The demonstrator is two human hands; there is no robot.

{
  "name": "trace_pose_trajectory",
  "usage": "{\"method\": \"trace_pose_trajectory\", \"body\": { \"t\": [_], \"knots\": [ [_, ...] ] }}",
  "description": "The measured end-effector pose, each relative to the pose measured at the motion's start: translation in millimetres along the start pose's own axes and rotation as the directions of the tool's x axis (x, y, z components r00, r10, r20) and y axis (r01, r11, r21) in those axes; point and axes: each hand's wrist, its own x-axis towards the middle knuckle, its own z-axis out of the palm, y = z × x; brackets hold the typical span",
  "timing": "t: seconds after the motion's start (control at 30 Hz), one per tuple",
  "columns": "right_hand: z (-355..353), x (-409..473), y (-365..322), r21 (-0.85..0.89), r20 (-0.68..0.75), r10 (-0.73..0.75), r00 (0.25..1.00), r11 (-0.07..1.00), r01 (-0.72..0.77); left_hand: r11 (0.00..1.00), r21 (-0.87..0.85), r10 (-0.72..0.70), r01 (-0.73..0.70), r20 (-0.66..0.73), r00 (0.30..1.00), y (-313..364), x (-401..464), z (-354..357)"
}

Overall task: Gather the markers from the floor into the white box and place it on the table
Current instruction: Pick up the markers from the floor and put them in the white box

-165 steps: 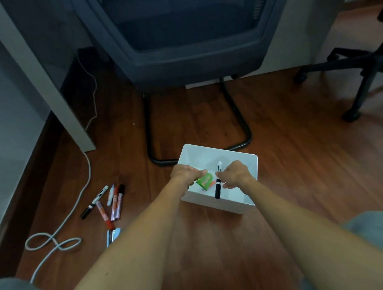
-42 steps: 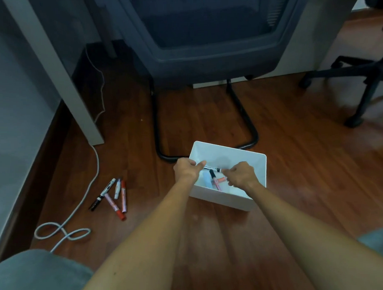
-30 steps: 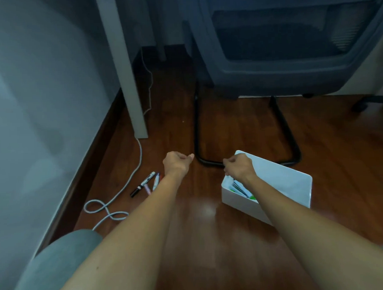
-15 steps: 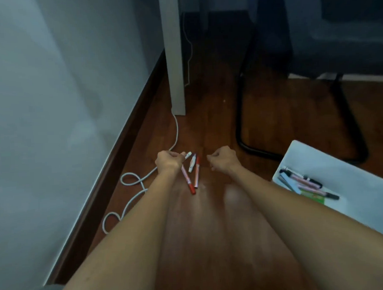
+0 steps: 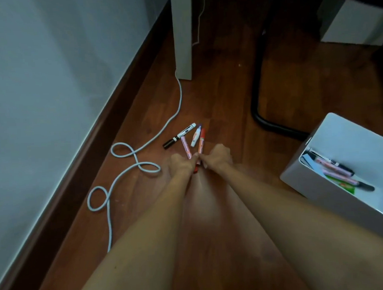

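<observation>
Floor point(image 5: 228, 100): wooden boards; 4 markers are seen lying loose on it, close together, ahead of both hands.
Black-and-white marker point(image 5: 181, 134): found farthest left of the 4, lying at a slant, touched by neither hand.
White-and-purple marker point(image 5: 196, 137): set between the pink and orange ones, not held.
Pink marker point(image 5: 185, 147): its near end is taken between the thumb and curled fingers of the left hand; a red tip shows below that hand.
Orange marker point(image 5: 201, 140): its near end is pinched by the curled fingers of the right hand.
Left hand point(image 5: 182, 165): fingers are drawn in to a fist around the pink marker, thumb toward the right hand.
Right hand point(image 5: 218, 158): knuckles are raised, fingers bent under and closed on the orange marker; the 2 hands are almost touching.
Lift: whether either held marker is off the boards cannot be told.
White box point(image 5: 340, 207): stood on the floor well to the right of the hands, open side up.
Boxed markers point(image 5: 332, 163): several are recorded lying inside the box, pink bodies with black ends; the exact count cannot be told.
Cable point(image 5: 181, 95): white, looped on the floor to the left of the loose markers.
Table leg point(image 5: 181, 36): pale, standing at the far end of the cable.
Chair frame point(image 5: 256, 88): black tube resting on the floor behind the box.
Wall point(image 5: 54, 84): pale, bordered by a dark skirting board point(image 5: 95, 152).
</observation>
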Motion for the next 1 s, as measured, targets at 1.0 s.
{"method": "trace_pose_trajectory", "body": {
  "t": [1.0],
  "knots": [
    [-196, -66, 17, 0.218, -0.255, 0.07, 0.964, 0.976, -0.013, 0.931, -0.005, 0.361, -0.365, 0.143, 0.921, 171, -131, 9]
  ]
}}
